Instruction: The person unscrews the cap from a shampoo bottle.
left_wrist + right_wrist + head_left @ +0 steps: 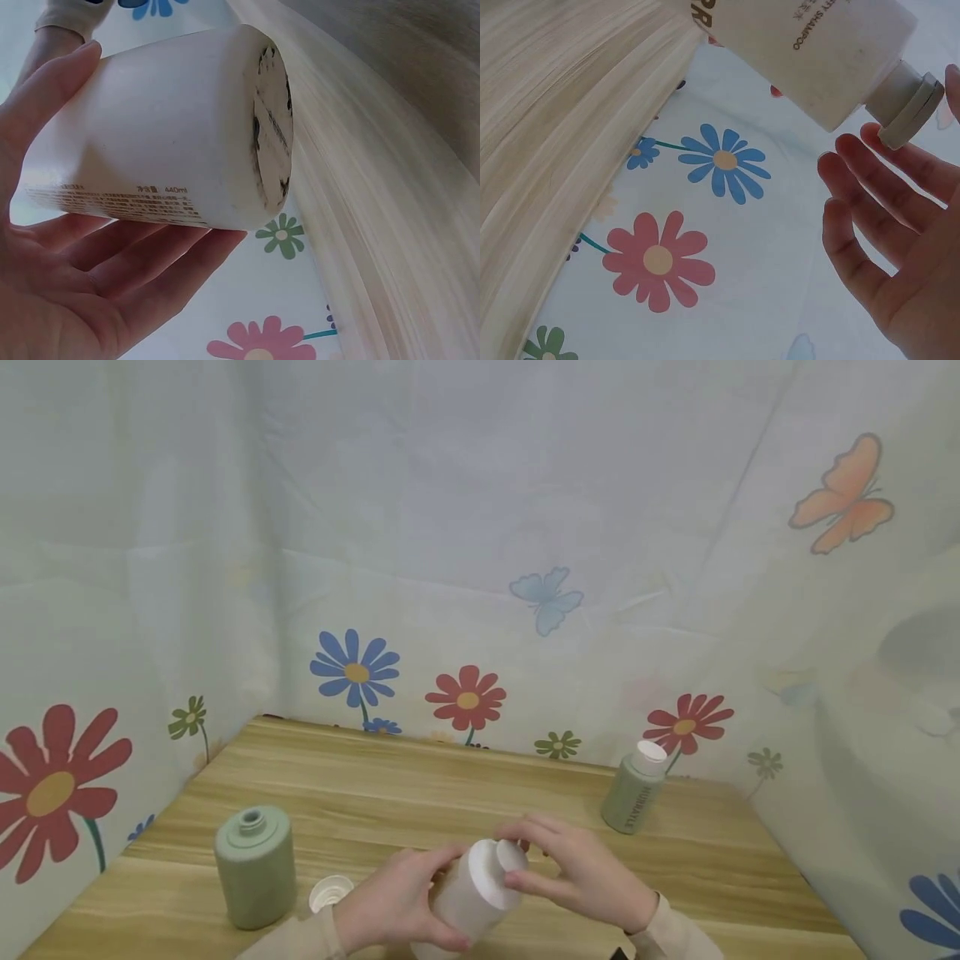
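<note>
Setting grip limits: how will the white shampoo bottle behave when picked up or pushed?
The white shampoo bottle is probably fairly stiff: no dent shows under the left hand. Its smooth surface might get slippery if wet. Laid down, it could roll, given the rounded body.

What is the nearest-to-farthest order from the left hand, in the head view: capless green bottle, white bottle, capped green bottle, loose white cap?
1. White bottle: held in the left hand.
2. Loose white cap: just left of that hand.
3. Capless green bottle: farther left.
4. Capped green bottle: back right, beyond the right hand.
</note>
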`<state>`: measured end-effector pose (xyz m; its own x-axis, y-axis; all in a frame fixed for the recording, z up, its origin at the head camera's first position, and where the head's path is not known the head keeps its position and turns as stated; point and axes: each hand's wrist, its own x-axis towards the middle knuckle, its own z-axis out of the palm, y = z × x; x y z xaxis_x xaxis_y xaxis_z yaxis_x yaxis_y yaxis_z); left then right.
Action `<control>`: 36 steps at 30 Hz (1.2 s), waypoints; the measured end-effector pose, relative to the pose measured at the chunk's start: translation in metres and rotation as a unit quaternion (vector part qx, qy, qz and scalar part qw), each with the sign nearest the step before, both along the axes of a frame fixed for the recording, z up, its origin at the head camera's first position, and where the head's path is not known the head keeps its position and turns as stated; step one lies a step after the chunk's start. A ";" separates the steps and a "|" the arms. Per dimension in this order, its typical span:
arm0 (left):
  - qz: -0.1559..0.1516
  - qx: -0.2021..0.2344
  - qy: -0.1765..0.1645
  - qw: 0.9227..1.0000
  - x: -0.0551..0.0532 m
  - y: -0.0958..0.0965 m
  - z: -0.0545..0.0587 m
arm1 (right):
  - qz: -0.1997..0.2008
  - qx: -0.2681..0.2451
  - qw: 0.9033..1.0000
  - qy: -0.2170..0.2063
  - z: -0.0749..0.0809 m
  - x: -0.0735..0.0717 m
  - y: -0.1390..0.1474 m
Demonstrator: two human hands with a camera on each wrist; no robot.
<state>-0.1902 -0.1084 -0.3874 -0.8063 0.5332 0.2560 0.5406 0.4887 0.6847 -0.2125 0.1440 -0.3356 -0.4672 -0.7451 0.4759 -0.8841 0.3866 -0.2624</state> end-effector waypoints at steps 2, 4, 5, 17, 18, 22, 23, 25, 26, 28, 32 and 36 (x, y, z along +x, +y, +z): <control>0.000 0.001 -0.009 1.000 0.000 -0.001 -0.001 | -0.001 0.001 1.000 0.021 0.000 0.000 -0.001; 0.000 -0.002 -0.012 1.000 0.000 -0.002 -0.002 | 0.000 0.004 1.000 0.031 0.000 0.001 -0.003; 0.001 -0.003 -0.011 1.000 0.000 -0.003 -0.003 | 0.005 0.006 0.999 0.039 0.000 0.001 -0.003; -0.005 -0.023 0.003 1.000 -0.002 -0.006 -0.006 | 0.094 0.066 0.992 0.056 0.005 -0.003 0.000; -0.005 -0.024 0.001 1.000 -0.002 -0.006 -0.007 | 0.105 0.069 0.990 0.066 0.006 -0.003 0.000; -0.007 -0.024 -0.006 1.000 -0.003 -0.006 -0.006 | 0.128 0.074 0.986 0.079 0.008 -0.002 0.001; -0.007 -0.023 -0.008 1.000 -0.003 -0.006 -0.006 | 0.124 0.073 0.987 0.072 0.008 -0.002 0.001; -0.007 -0.021 -0.007 1.000 -0.003 -0.005 -0.006 | 0.106 0.068 0.991 0.051 0.008 0.000 0.001; -0.007 -0.019 -0.006 1.000 -0.003 -0.005 -0.006 | 0.092 0.063 0.993 0.039 0.007 0.000 0.000; -0.005 -0.016 -0.005 1.000 -0.003 -0.005 -0.006 | 0.060 0.047 0.997 0.024 0.005 0.001 -0.001; -0.002 -0.016 -0.012 1.000 -0.003 -0.005 -0.005 | 0.011 0.010 1.000 0.016 -0.002 0.001 -0.004; 0.000 -0.021 -0.027 0.999 -0.003 -0.005 -0.003 | 0.008 -0.007 1.000 0.020 -0.006 -0.001 -0.006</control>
